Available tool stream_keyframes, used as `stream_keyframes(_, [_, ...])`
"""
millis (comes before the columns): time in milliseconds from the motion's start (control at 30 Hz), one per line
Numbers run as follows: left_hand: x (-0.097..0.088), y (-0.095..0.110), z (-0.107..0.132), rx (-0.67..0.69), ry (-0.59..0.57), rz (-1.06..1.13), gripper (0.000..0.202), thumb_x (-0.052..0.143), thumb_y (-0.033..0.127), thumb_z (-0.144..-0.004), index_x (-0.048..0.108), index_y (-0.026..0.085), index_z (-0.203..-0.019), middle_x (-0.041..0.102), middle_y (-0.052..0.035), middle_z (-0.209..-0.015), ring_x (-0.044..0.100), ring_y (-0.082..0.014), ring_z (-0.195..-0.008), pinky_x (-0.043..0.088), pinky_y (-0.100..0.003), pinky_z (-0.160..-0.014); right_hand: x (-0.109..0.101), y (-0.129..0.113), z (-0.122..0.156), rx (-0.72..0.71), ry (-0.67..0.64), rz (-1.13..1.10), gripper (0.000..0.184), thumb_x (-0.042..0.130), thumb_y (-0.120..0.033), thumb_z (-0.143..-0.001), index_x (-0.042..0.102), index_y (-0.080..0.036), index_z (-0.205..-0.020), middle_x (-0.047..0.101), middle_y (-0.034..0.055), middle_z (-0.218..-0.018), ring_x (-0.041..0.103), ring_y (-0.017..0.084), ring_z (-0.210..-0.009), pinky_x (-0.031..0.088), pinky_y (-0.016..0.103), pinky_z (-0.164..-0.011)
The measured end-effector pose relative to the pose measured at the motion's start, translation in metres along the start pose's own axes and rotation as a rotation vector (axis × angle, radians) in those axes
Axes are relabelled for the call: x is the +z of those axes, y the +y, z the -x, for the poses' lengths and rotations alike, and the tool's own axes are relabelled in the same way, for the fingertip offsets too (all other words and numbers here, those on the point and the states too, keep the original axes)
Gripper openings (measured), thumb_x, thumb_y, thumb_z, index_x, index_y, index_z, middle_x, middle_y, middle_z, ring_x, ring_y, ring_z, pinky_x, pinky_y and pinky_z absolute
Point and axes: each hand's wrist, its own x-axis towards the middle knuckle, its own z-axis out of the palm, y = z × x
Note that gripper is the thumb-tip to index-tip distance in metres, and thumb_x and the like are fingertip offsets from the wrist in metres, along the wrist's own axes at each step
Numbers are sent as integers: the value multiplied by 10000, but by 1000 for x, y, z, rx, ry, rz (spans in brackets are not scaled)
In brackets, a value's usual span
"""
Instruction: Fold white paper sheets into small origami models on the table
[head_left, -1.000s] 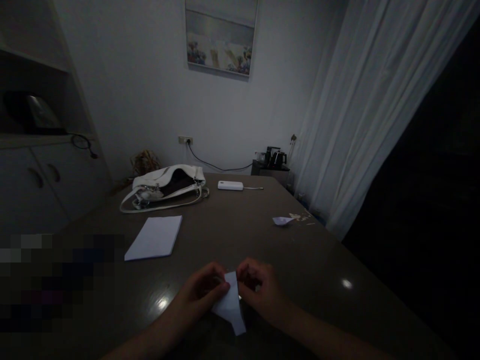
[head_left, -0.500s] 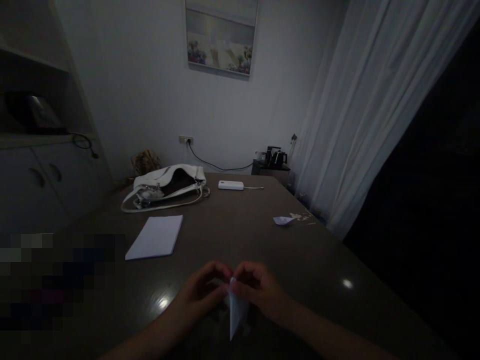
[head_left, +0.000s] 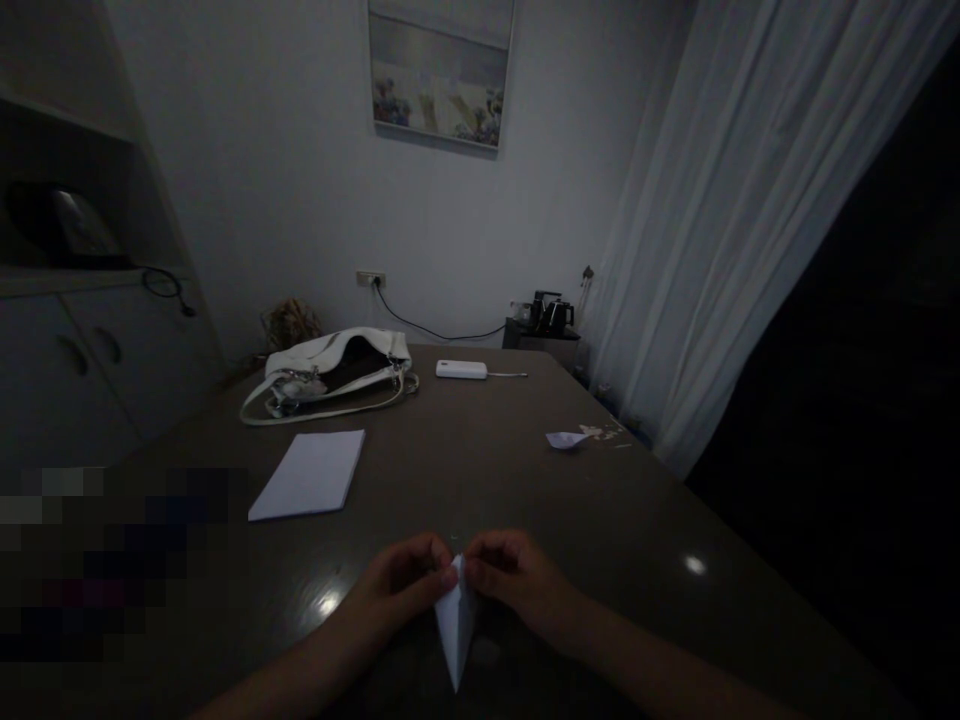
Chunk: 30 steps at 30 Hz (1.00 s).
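Observation:
A piece of folded white paper [head_left: 456,632] hangs between my two hands near the front of the table, its sharp point facing down toward me. My left hand [head_left: 409,582] pinches its upper left edge between thumb and fingers. On the other side, my right hand [head_left: 517,578] has the upper right edge in a similar pinch. The fingertips of both hands nearly meet at the top of the paper, and they hide part of its folds.
To the left lies a stack of white paper [head_left: 311,474], with a white handbag [head_left: 337,360] behind it. A white power bank [head_left: 461,370] with a short cable sits at the back. At right a small folded paper [head_left: 566,440] lies beside pale scraps [head_left: 600,432].
The folded paper has turned so that a broader face shows and its point has shifted slightly left and down. My fingers have moved a little apart at its top.

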Motion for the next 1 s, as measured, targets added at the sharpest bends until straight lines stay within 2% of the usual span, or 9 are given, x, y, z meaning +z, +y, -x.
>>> stream_keyframes(67, [0, 4, 0, 8, 37, -15, 369, 674, 500, -671, 537, 157, -674, 520, 33, -606, 465, -114, -584, 329, -216, -551, 1, -1, 2, -43, -36, -9, 365, 693, -470, -672, 579, -158, -825, 579, -6, -720, 538, 101, -642, 416, 239, -622])
stream_keyframes(167, [0, 7, 0, 26, 53, -19, 372, 678, 498, -668, 522, 160, -669, 516, 35, -602, 456, -112, -571, 326, -214, -536, 3, -7, 6, -118, -35, 78, 430, 770, -326, -617, 533, -189, -949, 609, 16, -886, 576, 128, -781, 443, 270, -723])
stream_keyframes(267, [0, 5, 0, 64, 29, -23, 357, 671, 482, -686, 523, 157, -676, 527, 27, -615, 466, -115, -585, 339, -218, -550, 6, -12, 10, -196, 25, 215, 324, 715, -268, -687, 530, -191, -942, 614, 19, -884, 580, 133, -794, 451, 276, -733])
stream_keyframes(333, [0, 4, 0, 77, 25, -17, 344, 660, 472, -705, 525, 156, -692, 535, 21, -628, 475, -117, -598, 344, -218, -559, 6, -14, 12, -223, 33, 270, 244, 652, -267, -749, 536, -186, -948, 617, 27, -881, 584, 136, -799, 457, 280, -732])
stream_keyframes(467, [-1, 2, 0, 74, 41, 3, 354, 653, 482, -712, 505, 160, -699, 529, 25, -625, 470, -111, -588, 341, -209, -547, 5, -12, 14, -222, 73, 358, 225, 578, -286, -808, 548, -185, -1007, 617, 40, -896, 585, 146, -819, 458, 290, -742])
stream_keyframes(667, [0, 3, 1, 69, 8, -23, 350, 664, 472, -702, 496, 166, -714, 530, 23, -638, 486, -121, -607, 359, -213, -564, 8, -15, 16, -298, 78, 418, 228, 582, -277, -798, 566, -180, -1004, 633, 30, -837, 591, 133, -750, 459, 249, -668])
stream_keyframes(767, [-1, 2, 3, 101, 7, -111, 318, 663, 453, -700, 519, 172, -736, 559, 4, -672, 523, -157, -678, 390, -237, -615, 10, -19, 17, -330, 60, 422, 208, 615, -270, -772, 584, -182, -957, 648, 21, -816, 597, 125, -722, 463, 237, -656])
stream_keyframes(933, [-2, 1, 7, 199, 102, -341, 197, 623, 368, -717, 548, 187, -732, 582, -11, -700, 529, -201, -756, 399, -264, -683, 12, -18, 18, -336, 69, 434, 216, 646, -300, -753, 618, -188, -936, 657, 16, -805, 597, 122, -705, 460, 230, -645])
stream_keyframes(1000, [-1, 3, 9, 206, 83, -367, 170, 620, 343, -719, 546, 190, -730, 581, -7, -695, 531, -199, -752, 399, -261, -685, 11, -16, 17, -308, 78, 378, 190, 629, -320, -771, 622, -182, -902, 650, 14, -781, 594, 119, -695, 458, 231, -643])
